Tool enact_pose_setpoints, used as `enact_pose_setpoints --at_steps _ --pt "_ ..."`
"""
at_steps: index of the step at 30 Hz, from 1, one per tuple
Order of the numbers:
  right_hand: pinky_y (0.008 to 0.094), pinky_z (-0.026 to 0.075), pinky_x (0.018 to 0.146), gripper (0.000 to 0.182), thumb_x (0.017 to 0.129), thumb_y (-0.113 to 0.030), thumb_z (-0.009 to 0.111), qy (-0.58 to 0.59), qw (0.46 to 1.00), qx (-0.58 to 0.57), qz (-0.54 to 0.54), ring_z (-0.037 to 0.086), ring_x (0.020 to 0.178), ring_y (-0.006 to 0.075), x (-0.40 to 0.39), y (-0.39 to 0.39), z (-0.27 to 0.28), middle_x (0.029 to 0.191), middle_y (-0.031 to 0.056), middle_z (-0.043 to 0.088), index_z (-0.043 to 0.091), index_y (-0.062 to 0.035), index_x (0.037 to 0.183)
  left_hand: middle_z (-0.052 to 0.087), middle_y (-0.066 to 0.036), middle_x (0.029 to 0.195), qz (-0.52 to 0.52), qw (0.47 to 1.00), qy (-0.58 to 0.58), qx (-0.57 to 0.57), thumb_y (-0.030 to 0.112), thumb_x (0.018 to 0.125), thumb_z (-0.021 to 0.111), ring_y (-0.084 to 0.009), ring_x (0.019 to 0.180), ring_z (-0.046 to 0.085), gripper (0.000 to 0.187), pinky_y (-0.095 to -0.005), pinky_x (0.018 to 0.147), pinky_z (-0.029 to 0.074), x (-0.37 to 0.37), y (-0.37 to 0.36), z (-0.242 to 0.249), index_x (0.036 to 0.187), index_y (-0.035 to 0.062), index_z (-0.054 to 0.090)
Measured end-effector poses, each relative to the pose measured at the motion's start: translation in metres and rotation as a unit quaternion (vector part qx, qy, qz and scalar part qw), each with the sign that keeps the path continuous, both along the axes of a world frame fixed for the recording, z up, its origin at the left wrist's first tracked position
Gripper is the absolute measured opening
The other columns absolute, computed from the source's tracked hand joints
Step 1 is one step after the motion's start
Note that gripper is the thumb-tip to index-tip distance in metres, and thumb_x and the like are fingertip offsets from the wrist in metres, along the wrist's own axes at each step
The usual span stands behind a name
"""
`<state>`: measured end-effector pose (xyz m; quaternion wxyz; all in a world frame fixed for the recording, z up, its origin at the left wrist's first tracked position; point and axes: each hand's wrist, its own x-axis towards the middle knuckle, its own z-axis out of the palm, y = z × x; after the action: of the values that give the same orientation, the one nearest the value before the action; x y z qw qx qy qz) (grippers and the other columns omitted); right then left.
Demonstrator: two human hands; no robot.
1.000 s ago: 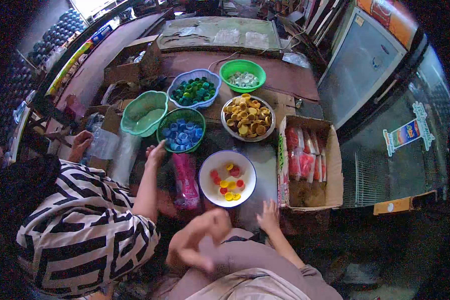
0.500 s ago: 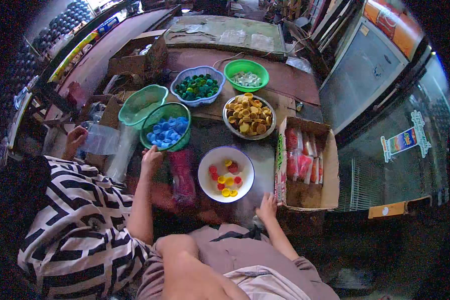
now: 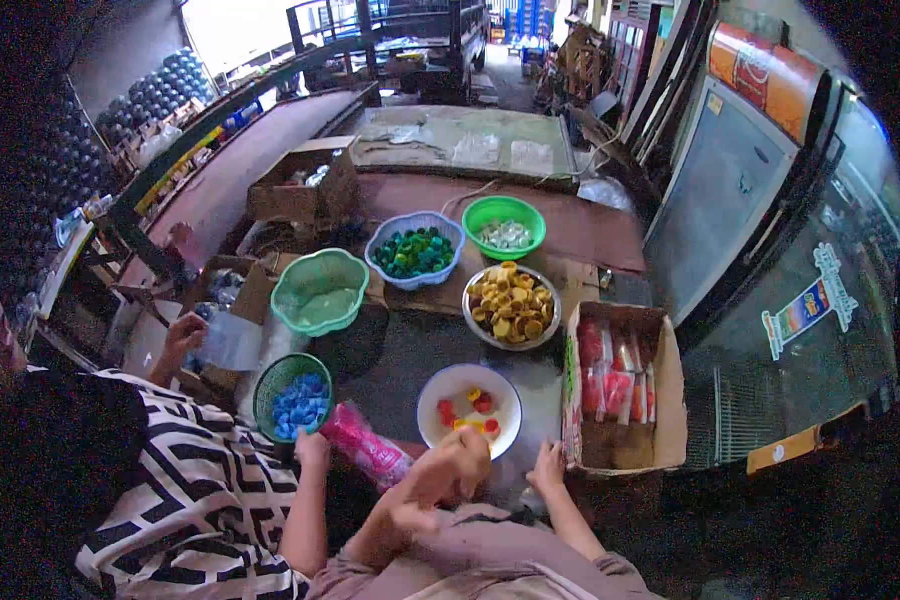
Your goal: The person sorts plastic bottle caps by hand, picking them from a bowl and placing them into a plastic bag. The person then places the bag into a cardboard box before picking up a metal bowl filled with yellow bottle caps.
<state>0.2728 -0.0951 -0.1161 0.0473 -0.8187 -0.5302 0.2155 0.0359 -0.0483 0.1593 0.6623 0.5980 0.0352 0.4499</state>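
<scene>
My left hand (image 3: 438,482) is over the near edge of a white bowl (image 3: 512,408), blurred, its thumb and half-bent fingers apart with nothing visible between them. A few red and yellow bottle caps (image 3: 491,427) lie in that bowl. Beside the near left corner of a cardboard box (image 3: 618,455), my right hand (image 3: 547,467) is closed on what looks like a clear plastic bag (image 3: 532,500), mostly hidden. Packets of red caps (image 3: 615,385) fill the back of the box. A pink printed plastic pack (image 3: 365,445) lies left of the bowl.
A co-worker at left has one hand (image 3: 312,450) at a green basket (image 3: 260,395) of blue caps and another (image 3: 182,337) holding a clear bag (image 3: 230,342). Behind stand a pale green basin (image 3: 320,312) and bowls of green (image 3: 415,252), white (image 3: 505,235) and yellow caps (image 3: 511,305).
My left hand has come up from my lap to the white bowl. The co-worker's basket of blue caps has come nearer, away from the pale green basin. The view has tilted upward.
</scene>
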Motion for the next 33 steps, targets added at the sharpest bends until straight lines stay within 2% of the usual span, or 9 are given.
enact_pose_setpoints --at_steps 3,7,9,11,15,18,21,27,33 --pt "0.0402 0.036 0.092 0.103 0.050 -0.007 0.072 0.076 0.996 -0.004 -0.047 0.039 0.109 0.0384 -0.003 0.001 0.008 0.119 0.0257 0.031 0.009 -0.0022 0.131 0.042 -0.004 0.082 0.060 0.988 0.097 -0.108 0.021 0.081 0.055 -0.0114 0.075 0.044 0.021 -0.0242 0.068 0.037 0.012 -0.003 -0.047 0.090 0.0036 0.045" --pt "0.0392 0.040 0.087 0.108 0.047 -0.005 0.074 0.097 0.990 0.082 -0.057 0.044 0.103 0.0369 0.002 -0.008 -0.014 0.112 0.0244 0.040 0.007 -0.0035 0.132 0.044 -0.004 0.080 0.108 0.926 0.310 -0.189 0.025 0.083 0.054 -0.0104 0.073 0.045 0.025 -0.0242 0.064 0.038 0.008 -0.012 -0.132 0.091 0.0031 0.046" --pt "0.0358 0.042 0.086 0.115 0.042 -0.008 0.081 0.102 0.986 0.117 -0.069 0.047 0.101 0.0319 0.001 -0.007 -0.012 0.111 0.0202 0.045 0.009 -0.0060 0.132 0.049 -0.005 0.079 0.106 0.902 0.404 -0.110 0.025 0.082 0.056 -0.0114 0.071 0.048 0.028 -0.0261 0.061 0.041 0.003 -0.020 -0.148 0.094 0.0021 0.046" --pt "0.0354 0.043 0.079 0.099 0.048 -0.002 0.069 0.283 0.943 0.133 -0.114 0.052 0.088 0.0295 0.002 -0.010 -0.002 0.094 0.0177 0.052 0.015 -0.0054 0.131 0.052 -0.007 0.082 0.096 0.890 0.443 -0.047 0.023 0.080 0.059 -0.0131 0.073 0.050 0.032 -0.0278 0.066 0.044 0.002 -0.026 -0.157 0.098 0.0006 0.047" --pt "0.0335 0.045 0.071 0.072 0.052 0.003 0.059 0.349 0.914 0.170 -0.118 0.055 0.076 0.0235 0.009 -0.011 -0.017 0.083 0.0119 0.056 0.037 -0.0043 0.120 0.052 -0.011 0.090 0.087 0.901 0.424 -0.039 0.023 0.080 0.059 -0.0169 0.080 0.052 0.034 -0.0300 0.071 0.044 0.011 -0.034 -0.162 0.100 -0.0007 0.047" --pt "0.0349 0.046 0.070 0.055 0.053 0.006 0.055 0.216 0.934 0.283 0.025 0.056 0.077 0.0242 0.000 -0.009 0.040 0.082 0.0117 0.056 0.049 -0.0017 0.107 0.049 -0.015 0.100 0.120 0.869 0.476 0.067 0.017 0.074 0.064 -0.0235 0.092 0.050 0.042 -0.0331 0.081 0.041 0.022 -0.033 -0.157 0.105 -0.0010 0.043" --pt "0.0356 0.046 0.072 0.050 0.055 0.006 0.053 0.139 0.958 0.210 0.136 0.058 0.080 0.0238 -0.002 -0.009 0.075 0.085 0.0127 0.057 0.052 -0.0013 0.104 0.044 -0.018 0.111 0.146 0.898 0.393 0.132 0.015 0.063 0.070 -0.0304 0.106 0.042 0.068 -0.0365 0.091 0.034 0.031 -0.030 -0.150 0.118 -0.0003 0.034" --pt "0.0354 0.046 0.073 0.054 0.058 0.008 0.050 0.354 0.885 0.051 0.300 0.058 0.080 0.0283 -0.016 -0.015 0.194 0.088 0.0179 0.058 0.049 -0.0027 0.112 0.038 -0.018 0.121 0.071 0.943 0.272 0.178 0.020 0.056 0.073 -0.0335 0.114 0.035 0.096 -0.0382 0.097 0.027 0.048 -0.019 -0.130 0.131 0.0026 0.017" --pt "0.0253 0.048 0.068 0.051 0.065 0.005 0.056 0.424 0.860 0.129 0.251 0.059 0.080 0.0161 -0.001 -0.012 0.232 0.092 0.0108 0.058 0.047 -0.0030 0.114 0.045 -0.021 0.116 -0.099 0.916 0.380 0.080 0.021 0.068 0.066 -0.0324 0.107 0.044 0.063 -0.0360 0.092 0.033 0.039 -0.015 -0.141 0.120 0.0017 0.039"
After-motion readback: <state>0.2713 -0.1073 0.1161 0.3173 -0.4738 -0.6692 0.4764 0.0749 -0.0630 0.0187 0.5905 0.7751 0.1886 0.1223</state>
